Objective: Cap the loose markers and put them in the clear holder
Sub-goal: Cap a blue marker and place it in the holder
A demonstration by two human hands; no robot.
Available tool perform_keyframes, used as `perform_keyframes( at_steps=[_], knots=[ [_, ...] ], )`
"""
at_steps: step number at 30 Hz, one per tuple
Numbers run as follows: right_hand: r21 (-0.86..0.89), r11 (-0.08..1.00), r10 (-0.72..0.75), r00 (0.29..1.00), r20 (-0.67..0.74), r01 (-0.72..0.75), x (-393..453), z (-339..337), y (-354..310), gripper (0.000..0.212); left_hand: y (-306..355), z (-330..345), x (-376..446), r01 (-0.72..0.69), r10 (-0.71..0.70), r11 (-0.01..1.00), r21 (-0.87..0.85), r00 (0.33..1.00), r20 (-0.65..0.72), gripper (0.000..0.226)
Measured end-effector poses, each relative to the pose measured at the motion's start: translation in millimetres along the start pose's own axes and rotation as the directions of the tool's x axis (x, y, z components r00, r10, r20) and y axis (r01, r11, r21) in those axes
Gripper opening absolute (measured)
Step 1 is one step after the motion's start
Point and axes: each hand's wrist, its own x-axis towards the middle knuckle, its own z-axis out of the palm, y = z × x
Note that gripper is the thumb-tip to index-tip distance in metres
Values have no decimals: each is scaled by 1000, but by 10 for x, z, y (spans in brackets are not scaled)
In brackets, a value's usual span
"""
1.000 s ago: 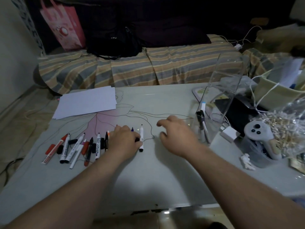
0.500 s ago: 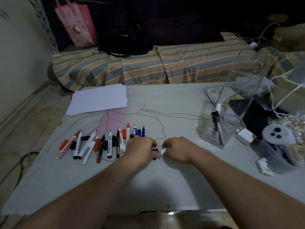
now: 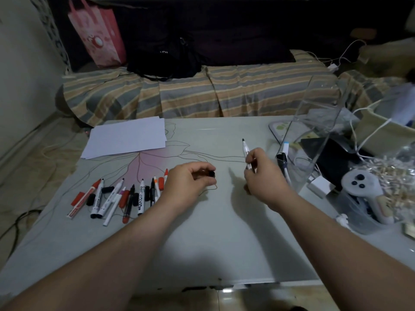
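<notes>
My right hand (image 3: 260,176) holds a white marker (image 3: 245,150) upright above the table, its bare black tip pointing away from me. My left hand (image 3: 190,182) pinches a black cap (image 3: 211,174) a short way to the left of it. The two hands are apart. A row of several loose markers and caps (image 3: 125,196) lies on the table at the left, partly hidden behind my left hand. The clear holder (image 3: 314,140) stands at the right with two markers (image 3: 283,160) inside it.
White sheets of paper (image 3: 128,136) lie at the back left of the table (image 3: 213,243). At the right stand a white controller (image 3: 363,187), a black box (image 3: 336,158), a charger with cables (image 3: 318,186) and a bag of small wooden pieces (image 3: 399,178). A striped sofa is behind.
The hands met over a marker lying by the row, then lifted and parted: the right hand now holds the marker upright, the left holds its black cap.
</notes>
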Motion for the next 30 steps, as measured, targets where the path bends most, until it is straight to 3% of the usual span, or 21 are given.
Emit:
perform_keyframes(
  at_steps=[7, 10, 12, 14, 18, 25, 30],
  knots=[
    [107, 994, 19, 999, 36, -23, -50, -121, -98, 23, 120, -56, -21, -50, 49, 999, -9, 994, -93, 30],
    [71, 997, -32, 999, 34, 30, -98, -151, -169, 10, 153, -81, -29, -120, 133, 987, 106, 983, -125, 26],
    [17, 994, -109, 993, 37, 109, -129, -208, -230, 5, 165, -101, -32, -135, 156, 980, 148, 978, -138, 25],
    [-110, 972, -204, 978, 37, 207, -156, -269, -266, 13, 161, -117, -33, -109, 126, 987, 120, 981, -148, 25],
    [-370, 845, -406, 913, 27, 387, -157, -322, -257, 18, 154, -141, -29, -74, 84, 995, 72, 986, -147, 26],
    [-413, 788, -477, 877, 61, 458, -157, -254, -254, 18, 221, -99, -58, -214, 241, 947, 241, 966, -88, 29],
    [-469, 736, -543, 839, 21, 488, -196, -134, -315, 13, 240, -46, -66, -251, 278, 914, 318, 960, -41, 24]
  ],
)
